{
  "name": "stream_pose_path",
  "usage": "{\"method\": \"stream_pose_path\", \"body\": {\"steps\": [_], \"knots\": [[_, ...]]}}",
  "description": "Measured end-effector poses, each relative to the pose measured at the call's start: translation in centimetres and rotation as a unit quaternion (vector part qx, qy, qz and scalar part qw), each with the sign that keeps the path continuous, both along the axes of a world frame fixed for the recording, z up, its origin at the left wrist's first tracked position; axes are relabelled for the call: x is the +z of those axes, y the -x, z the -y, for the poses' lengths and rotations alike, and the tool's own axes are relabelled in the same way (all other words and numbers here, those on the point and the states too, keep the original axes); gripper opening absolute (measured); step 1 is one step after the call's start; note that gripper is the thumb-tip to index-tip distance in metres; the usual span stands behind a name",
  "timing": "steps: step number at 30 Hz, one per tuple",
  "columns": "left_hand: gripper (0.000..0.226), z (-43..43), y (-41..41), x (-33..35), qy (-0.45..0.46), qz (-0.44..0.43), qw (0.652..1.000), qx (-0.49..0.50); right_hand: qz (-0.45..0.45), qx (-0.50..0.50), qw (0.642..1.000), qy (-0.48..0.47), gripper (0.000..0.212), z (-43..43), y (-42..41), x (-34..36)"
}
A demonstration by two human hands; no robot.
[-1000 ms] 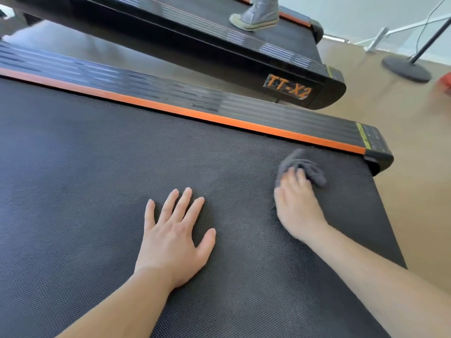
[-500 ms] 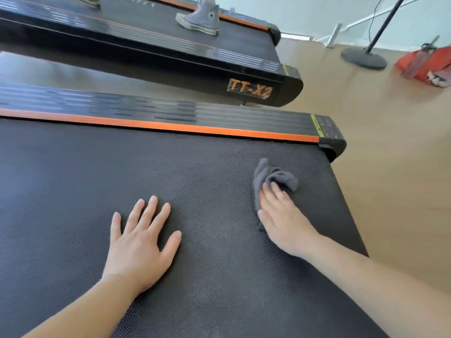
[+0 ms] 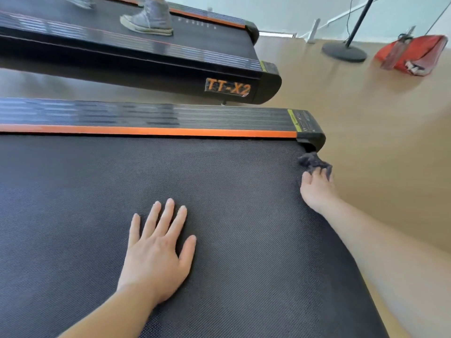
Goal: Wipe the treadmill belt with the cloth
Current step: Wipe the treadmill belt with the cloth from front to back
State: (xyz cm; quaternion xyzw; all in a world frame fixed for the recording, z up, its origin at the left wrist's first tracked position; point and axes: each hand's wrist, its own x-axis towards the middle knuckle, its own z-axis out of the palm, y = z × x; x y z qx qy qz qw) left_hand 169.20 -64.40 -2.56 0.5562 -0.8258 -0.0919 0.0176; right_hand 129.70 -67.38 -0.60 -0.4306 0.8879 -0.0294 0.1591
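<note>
Right hand (image 3: 317,191) seemingly grips cloth (image 3: 313,162) at the belt (image 3: 97,191) corner.

Orange letters "TT-X2" (image 3: 228,87) stand on the black side of the far treadmill (image 3: 146,69) in the upper middle of the frame, while the yellow-edged label (image 3: 301,123) on the near treadmill's rail end is too small to read.
</note>
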Motion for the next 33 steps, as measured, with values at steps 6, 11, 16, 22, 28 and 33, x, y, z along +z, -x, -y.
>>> {"method": "stream_pose_path", "body": {"steps": [6, 11, 16, 22, 28, 33], "knots": [[0.074, 0.1, 0.3, -0.3, 0.009, 0.001, 1.0, -0.006, -0.095, 0.011, 0.995, 0.019, 0.062, 0.6, -1.5, -0.8], [0.074, 0.1, 0.4, 0.3, 0.004, -0.001, 1.0, 0.007, -0.079, 0.327, 0.939, 0.076, 0.072, -0.3, -10.9, -0.4], [0.073, 0.2, 0.2, 0.2, 0.001, -0.015, 1.0, 0.001, -0.124, 0.261, 0.956, 0.059, 0.068, 1.6, -5.5, -0.6], [0.074, 0.1, 0.2, 0.0, 0.007, -0.02, 1.0, 0.002, -0.113, 0.031, 0.993, 0.021, 0.058, 3.0, -4.3, 0.1], [0.074, 0.3, 0.0, 0.0, 0.004, -0.029, 1.0, 0.002, -0.05, 0.408, 0.909, 0.07, 0.062, 1.5, -14.2, 0.1], [0.073, 0.4, 0.0, -0.4, 0.013, -0.03, 0.999, 0.001, -0.137, 0.172, 0.975, 0.021, 0.058, 1.5, -3.3, 0.9]]}}
